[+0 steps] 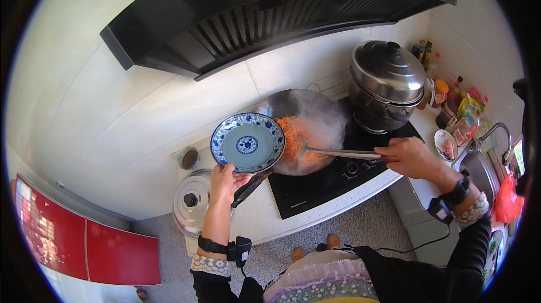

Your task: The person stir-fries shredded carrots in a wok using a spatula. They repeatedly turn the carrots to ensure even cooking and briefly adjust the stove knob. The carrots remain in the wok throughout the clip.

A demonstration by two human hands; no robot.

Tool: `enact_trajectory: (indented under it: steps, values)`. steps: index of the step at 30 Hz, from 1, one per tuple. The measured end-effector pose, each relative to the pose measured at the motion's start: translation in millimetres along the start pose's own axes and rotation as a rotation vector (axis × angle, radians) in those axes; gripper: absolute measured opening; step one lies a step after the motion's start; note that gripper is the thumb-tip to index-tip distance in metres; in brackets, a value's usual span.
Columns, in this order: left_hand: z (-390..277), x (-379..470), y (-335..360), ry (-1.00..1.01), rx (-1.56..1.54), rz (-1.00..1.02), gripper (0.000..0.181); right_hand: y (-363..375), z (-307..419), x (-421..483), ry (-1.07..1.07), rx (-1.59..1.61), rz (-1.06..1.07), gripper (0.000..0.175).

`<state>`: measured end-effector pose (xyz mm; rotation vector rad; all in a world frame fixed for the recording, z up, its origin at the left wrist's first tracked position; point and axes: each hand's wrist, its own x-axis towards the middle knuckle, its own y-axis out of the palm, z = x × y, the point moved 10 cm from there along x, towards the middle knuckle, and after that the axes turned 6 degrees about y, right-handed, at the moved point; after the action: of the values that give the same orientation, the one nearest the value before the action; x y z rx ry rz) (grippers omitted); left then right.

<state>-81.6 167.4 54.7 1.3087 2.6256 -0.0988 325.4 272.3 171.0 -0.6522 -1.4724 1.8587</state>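
My left hand (226, 185) grips the near rim of a blue-and-white patterned plate (236, 151), which looks bare inside. The plate is held over the left side of a dark wok (279, 102) and hides part of it. Orange shreds, probably carrot, (291, 138) lie steaming in the wok. In my right hand (408, 158) is the handle of a metal spatula (344, 153). Its head reaches into the shreds and is blurred by steam. The wok's black handle (249, 191) points toward me, just right of my left hand.
A lidded steel steamer pot (386, 87) stands on the hob (312, 195). At left are a pot lid (198, 214) and a cup of brown liquid (189, 159). Bottles, a plate of chopped meat (446, 145) and a sink (473, 167) line the right. A range hood (270, 19) hangs above.
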Motion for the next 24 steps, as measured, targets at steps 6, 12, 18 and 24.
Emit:
enact_trajectory:
  steps: [6,12,18,24]
  values:
    - [6,3,12,-0.015,0.012,0.036,0.023,-12,2,11,0.032,-0.108,0.233,0.023]
    - [17,9,19,-0.048,-0.011,0.049,0.023,13,20,73,0.072,-0.164,0.168,0.019]
    - [22,13,20,-0.053,-0.029,0.063,0.022,-30,22,87,-0.033,-0.414,0.302,0.019]
    - [23,10,29,-0.05,-0.001,0.063,0.024,4,16,97,0.011,-0.307,0.147,0.022]
